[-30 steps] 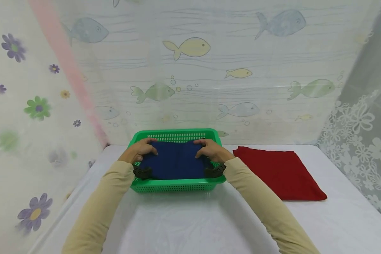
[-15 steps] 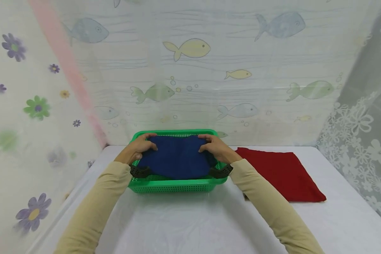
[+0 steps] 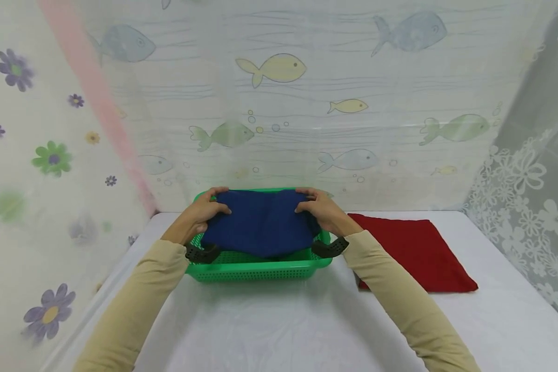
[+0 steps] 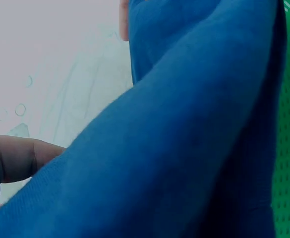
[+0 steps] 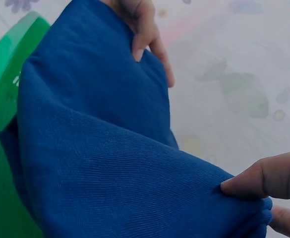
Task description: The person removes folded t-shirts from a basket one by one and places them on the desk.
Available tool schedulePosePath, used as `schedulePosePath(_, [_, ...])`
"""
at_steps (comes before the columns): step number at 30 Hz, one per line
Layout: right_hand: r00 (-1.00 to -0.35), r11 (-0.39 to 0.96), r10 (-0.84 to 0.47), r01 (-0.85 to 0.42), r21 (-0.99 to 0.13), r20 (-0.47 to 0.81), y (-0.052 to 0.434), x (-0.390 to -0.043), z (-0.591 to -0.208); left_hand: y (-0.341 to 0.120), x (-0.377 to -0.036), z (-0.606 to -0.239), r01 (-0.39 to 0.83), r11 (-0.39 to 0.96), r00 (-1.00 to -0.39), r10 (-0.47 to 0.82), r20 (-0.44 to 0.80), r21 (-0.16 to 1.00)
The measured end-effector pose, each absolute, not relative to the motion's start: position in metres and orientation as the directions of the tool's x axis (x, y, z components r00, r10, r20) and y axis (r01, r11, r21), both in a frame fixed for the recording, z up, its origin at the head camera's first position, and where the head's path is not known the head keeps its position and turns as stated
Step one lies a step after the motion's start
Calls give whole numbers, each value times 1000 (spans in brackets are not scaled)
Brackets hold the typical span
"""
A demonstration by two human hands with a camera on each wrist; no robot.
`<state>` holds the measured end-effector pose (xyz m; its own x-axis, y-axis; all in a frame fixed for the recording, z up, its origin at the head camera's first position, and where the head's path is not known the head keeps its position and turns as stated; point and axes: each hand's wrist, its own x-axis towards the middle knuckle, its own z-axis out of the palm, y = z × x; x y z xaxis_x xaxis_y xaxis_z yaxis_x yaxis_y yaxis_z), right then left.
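Note:
A folded dark blue cloth (image 3: 262, 222) hangs over the green plastic basket (image 3: 256, 271), pinched at its two upper corners. My left hand (image 3: 204, 212) holds the left corner, thumb in front and fingers behind. At the opposite corner my right hand (image 3: 324, 209) grips in the same way. Up close in the right wrist view, the blue cloth (image 5: 110, 148) shows a fine ribbed weave and several layers, with the thumb (image 5: 259, 181) pressing into it. The left wrist view has the cloth (image 4: 154, 139) sagging in a broad fold beside the basket's perforated wall (image 4: 289, 148).
A red folded cloth (image 3: 414, 258) lies flat on the white-covered table (image 3: 260, 325), right of the basket and partly behind the right sleeve (image 3: 395, 294). Behind the table hangs a curtain (image 3: 279, 103) printed with fish.
Both hands have raised the blue cloth up from inside the basket and spread slightly apart. More of the basket's inside shows beneath its lower edge. The red cloth stays put.

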<state>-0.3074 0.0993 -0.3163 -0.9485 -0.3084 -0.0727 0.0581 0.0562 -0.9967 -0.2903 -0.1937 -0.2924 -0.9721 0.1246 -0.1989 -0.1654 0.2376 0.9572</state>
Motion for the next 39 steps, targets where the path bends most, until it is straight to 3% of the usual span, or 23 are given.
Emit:
schedulePosePath(10, [-952, 20, -301, 50, -999, -54, 109, -298, -300, -186, -277, -282, -151, 102, -976, 141, -165, 983])
schedulePosePath(39, [-947, -79, -319, -17, -997, 41, 152, -258, -279, -149, -229, -270, -83, -46, -980, 185, -73, 996])
